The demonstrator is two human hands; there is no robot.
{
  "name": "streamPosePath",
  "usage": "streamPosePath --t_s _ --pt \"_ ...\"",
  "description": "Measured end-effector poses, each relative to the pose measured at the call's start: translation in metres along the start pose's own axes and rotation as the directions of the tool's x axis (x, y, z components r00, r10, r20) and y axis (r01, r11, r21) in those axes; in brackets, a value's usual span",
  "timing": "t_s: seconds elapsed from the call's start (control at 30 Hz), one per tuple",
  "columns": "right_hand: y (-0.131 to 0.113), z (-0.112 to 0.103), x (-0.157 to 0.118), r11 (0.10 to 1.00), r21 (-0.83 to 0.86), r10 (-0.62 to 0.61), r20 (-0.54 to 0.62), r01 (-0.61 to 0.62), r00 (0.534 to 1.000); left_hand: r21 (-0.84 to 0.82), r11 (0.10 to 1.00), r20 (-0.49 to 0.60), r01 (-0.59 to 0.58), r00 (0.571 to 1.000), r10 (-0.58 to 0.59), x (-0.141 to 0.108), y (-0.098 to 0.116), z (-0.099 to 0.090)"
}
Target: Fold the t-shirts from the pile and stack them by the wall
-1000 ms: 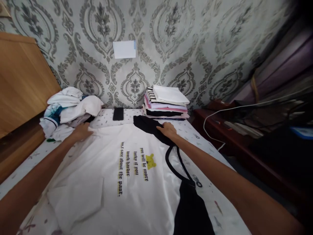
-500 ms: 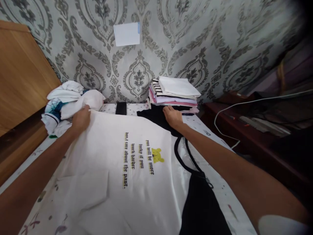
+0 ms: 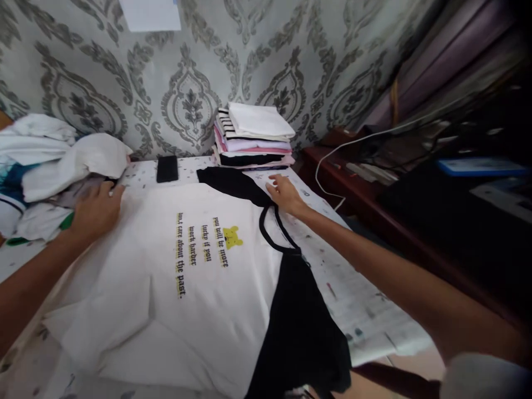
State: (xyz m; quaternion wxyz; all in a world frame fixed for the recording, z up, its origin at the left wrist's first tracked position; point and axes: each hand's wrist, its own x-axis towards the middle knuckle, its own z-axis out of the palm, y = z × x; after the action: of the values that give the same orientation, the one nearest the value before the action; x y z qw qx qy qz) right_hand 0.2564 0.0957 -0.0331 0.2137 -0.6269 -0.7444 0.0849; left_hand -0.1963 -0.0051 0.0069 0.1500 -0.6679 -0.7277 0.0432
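A T-shirt [image 3: 233, 288] with a white body, black sleeves and a black neckband lies spread sideways on a patterned sheet [image 3: 366, 299]. Black lettering and a yellow bear head are printed on its front. At the shirt's hem, beside a heap of clothes [image 3: 78, 160], is my left hand [image 3: 97, 209], a ring on one finger. Its fingers look bent and slightly apart, and their undersides are hidden. My right hand [image 3: 285, 194] hovers or rests by the far black sleeve, just above the neckband, fingers apart and holding nothing.
Folded clothes [image 3: 255, 138] are stacked against the patterned wall. A flat black object [image 3: 167, 168] lies on the sheet left of them. To the right stands a dark red wooden surface [image 3: 328, 172] with a white cable [image 3: 353, 145] and clutter.
My right hand has let go of the far sleeve and moved back toward the neckband. My left hand has shifted slightly away from the hem corner. The view has swung right.
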Motion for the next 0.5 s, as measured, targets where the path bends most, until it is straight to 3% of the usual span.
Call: streamPosePath --t_s 0.07,0.13,0.2,0.27,0.4,0.43,0.5 --pt "0.008 -0.02 -0.053 0.999 0.038 -0.025 -0.003 0.025 1.0 -0.179 0.978 -0.053 -0.112 0.993 0.104 -0.007 0.022 -0.008" --pt "0.011 -0.037 -0.112 0.999 0.038 -0.016 0.029 0.015 0.999 -0.368 0.882 -0.111 -0.294 0.956 0.273 -0.011 0.055 -0.019" --pt "0.01 -0.05 -0.167 0.997 0.047 0.052 0.094 -0.057 0.994 -0.483 0.732 -0.161 -0.48 0.871 0.465 -0.009 0.097 -0.032" --pt "0.008 -0.055 -0.214 0.997 0.053 0.049 0.093 -0.054 0.994 -0.521 0.59 -0.184 -0.617 0.756 0.629 -0.001 0.145 -0.045" --pt "0.001 -0.053 -0.269 0.998 0.024 0.063 0.016 -0.063 0.998 -0.461 0.406 -0.144 -0.789 0.518 0.843 0.025 0.236 -0.057" --pt "-0.001 -0.053 -0.275 0.997 0.027 0.073 0.003 -0.073 0.997 -0.434 0.392 -0.123 -0.811 0.485 0.866 0.033 0.254 -0.056" --pt "-0.005 -0.052 -0.283 0.992 0.078 0.1 -0.01 -0.099 0.995 -0.407 0.426 -0.076 -0.808 0.494 0.866 0.05 0.281 -0.053"
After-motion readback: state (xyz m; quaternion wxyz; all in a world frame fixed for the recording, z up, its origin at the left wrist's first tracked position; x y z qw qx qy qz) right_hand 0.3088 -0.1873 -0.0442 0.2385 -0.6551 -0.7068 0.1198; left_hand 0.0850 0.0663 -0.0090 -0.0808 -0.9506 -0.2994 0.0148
